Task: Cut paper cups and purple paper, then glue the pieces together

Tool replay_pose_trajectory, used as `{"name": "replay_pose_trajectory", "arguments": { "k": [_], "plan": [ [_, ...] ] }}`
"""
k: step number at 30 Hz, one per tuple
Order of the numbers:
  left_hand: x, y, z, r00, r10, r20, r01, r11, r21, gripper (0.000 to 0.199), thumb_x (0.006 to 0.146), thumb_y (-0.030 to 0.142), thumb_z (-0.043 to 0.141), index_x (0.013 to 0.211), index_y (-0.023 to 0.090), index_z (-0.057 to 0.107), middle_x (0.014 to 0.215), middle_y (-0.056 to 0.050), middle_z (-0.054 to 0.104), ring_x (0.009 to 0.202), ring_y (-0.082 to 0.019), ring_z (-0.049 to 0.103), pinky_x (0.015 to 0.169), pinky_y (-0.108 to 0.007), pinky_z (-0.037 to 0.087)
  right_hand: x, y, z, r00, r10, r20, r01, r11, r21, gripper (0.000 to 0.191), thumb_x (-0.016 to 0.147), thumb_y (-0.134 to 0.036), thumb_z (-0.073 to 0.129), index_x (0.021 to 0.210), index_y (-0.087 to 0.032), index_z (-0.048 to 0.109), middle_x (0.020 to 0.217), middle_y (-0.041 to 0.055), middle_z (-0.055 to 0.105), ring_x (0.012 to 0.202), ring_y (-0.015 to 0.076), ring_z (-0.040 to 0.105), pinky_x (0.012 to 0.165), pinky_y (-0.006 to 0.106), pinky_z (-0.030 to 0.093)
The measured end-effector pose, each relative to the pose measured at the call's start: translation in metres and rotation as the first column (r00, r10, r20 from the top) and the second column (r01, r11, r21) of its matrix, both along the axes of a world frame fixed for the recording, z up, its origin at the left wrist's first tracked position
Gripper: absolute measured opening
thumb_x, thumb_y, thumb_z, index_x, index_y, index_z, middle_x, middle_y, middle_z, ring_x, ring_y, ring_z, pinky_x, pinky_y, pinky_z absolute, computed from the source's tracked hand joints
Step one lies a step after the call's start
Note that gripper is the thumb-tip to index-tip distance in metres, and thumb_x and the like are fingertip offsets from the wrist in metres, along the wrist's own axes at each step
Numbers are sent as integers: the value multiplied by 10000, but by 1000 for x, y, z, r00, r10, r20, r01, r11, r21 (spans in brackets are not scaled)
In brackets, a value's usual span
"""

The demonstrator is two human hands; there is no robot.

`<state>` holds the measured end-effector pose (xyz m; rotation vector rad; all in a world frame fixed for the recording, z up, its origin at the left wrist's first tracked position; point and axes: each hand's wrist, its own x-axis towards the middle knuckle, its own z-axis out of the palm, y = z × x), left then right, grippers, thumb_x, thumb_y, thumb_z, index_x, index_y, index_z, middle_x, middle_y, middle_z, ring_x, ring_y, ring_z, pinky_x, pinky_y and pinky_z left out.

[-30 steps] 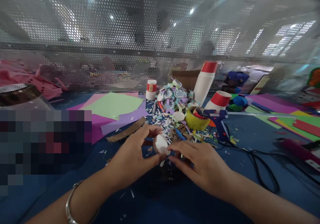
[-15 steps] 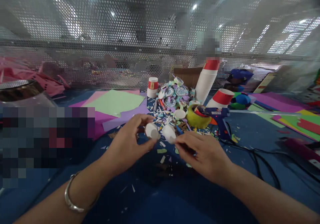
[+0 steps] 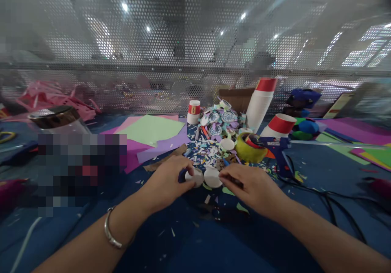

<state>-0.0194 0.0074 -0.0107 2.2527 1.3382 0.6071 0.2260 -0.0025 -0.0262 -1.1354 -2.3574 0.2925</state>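
Note:
My left hand (image 3: pixel 172 180) pinches a small round white paper disc (image 3: pixel 195 177), like the cut-off bottom of a paper cup, between thumb and fingers. Beside it, the fingertips of my right hand (image 3: pixel 249 183) are closed on the right edge of a second white disc (image 3: pixel 211 177). Both discs lie almost flat, side by side and close together, low over the blue table. Whether their edges touch, I cannot tell. Just beyond them a lone white disc (image 3: pixel 227 144) lies among paper scraps (image 3: pixel 203 149).
Behind the scraps rises a pile of decorated discs (image 3: pixel 215 118). Stacked paper cups (image 3: pixel 259 106), yellow tape (image 3: pixel 251 153) and a blue glue gun (image 3: pixel 282 155) with a black cable stand at right. Coloured paper sheets (image 3: pixel 152 129) and a lidded jar (image 3: pixel 58 118) are at left.
Both hands have come down with their discs, which have turned from tilted to nearly flat and moved closer together. The camera view has shifted, so the scene sits further right and lower.

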Motion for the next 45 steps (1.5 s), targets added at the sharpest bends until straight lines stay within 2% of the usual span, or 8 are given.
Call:
{"name": "replay_pose_trajectory", "arguments": {
  "k": [6, 11, 18, 23, 27, 30, 36, 45],
  "plan": [
    [-30, 21, 9, 942, 323, -86, -273, 893, 358, 199, 869, 206, 486, 1007, 222, 628, 1091, -66, 686, 1064, -258, 564, 943, -432, 431, 4, -2, 9, 974, -77, -213, 82, 997, 16, 162, 947, -280, 516, 919, -203, 656, 773, 13, 687, 673, 145, 634, 626, 258, 479],
    [-57, 38, -1, 889, 422, -177, -347, 874, 340, 310, 807, 197, 531, 1102, 174, 626, 1100, -149, 692, 1098, -348, 561, 911, -506, 447, 7, -1, 10, 965, -82, -250, 94, 995, 34, 163, 942, -273, 526, 888, -194, 658, 737, 18, 687, 643, 147, 633, 591, 254, 484],
    [-65, 50, -15, 843, 483, -236, -409, 862, 301, 210, 824, 243, 526, 954, 191, 683, 986, -110, 734, 942, -290, 651, 799, -403, 490, 4, -4, 13, 965, -64, -255, 61, 998, -17, 153, 935, -256, 529, 885, -188, 657, 717, 13, 669, 631, 139, 626, 544, 232, 474],
    [-64, 50, -3, 810, 552, -198, -473, 815, 334, 285, 892, 292, 437, 894, 210, 710, 905, -103, 748, 841, -294, 682, 748, -387, 500, 3, -4, 14, 965, -64, -253, 62, 998, -18, 159, 932, -260, 526, 885, -186, 659, 704, 3, 658, 622, 133, 609, 548, 237, 456],
    [-54, 39, 13, 816, 574, -68, -486, 745, 458, 413, 961, 360, 345, 1159, 161, 649, 1218, -133, 674, 1155, -306, 580, 975, -422, 433, 3, -4, 16, 960, -51, -276, 59, 998, 23, 158, 933, -242, 518, 885, -186, 659, 701, 6, 656, 620, 132, 609, 568, 244, 464],
    [-37, 25, 23, 896, 443, 16, -352, 690, 633, 361, 972, 351, 393, 1120, 186, 677, 1180, -100, 692, 1154, -287, 557, 1018, -462, 403, 4, -6, 17, 947, -65, -314, 100, 990, 99, 142, 932, -232, 522, 911, -189, 656, 749, 18, 668, 635, 134, 613, 589, 249, 483],
    [-2, 0, 31, 967, 109, -231, 93, 693, 715, 294, 953, 210, 457, 1126, 158, 689, 1019, -103, 689, 958, -256, 548, 830, -416, 499, 8, -17, 23, 940, -148, -308, 265, 885, 383, 143, 917, -201, 552, 1032, -190, 635, 883, 52, 693, 723, 155, 654, 676, 274, 526],
    [11, -41, 51, 944, -65, -323, 276, 693, 666, 304, 954, 180, 435, 1154, 184, 665, 986, -94, 647, 898, -224, 541, 786, -392, 516, 13, -54, 31, 988, -127, -89, 154, 854, 497, 126, 917, -192, 589, 1032, -167, 637, 960, 85, 684, 917, 203, 670, 800, 312, 539]
  ]
}}
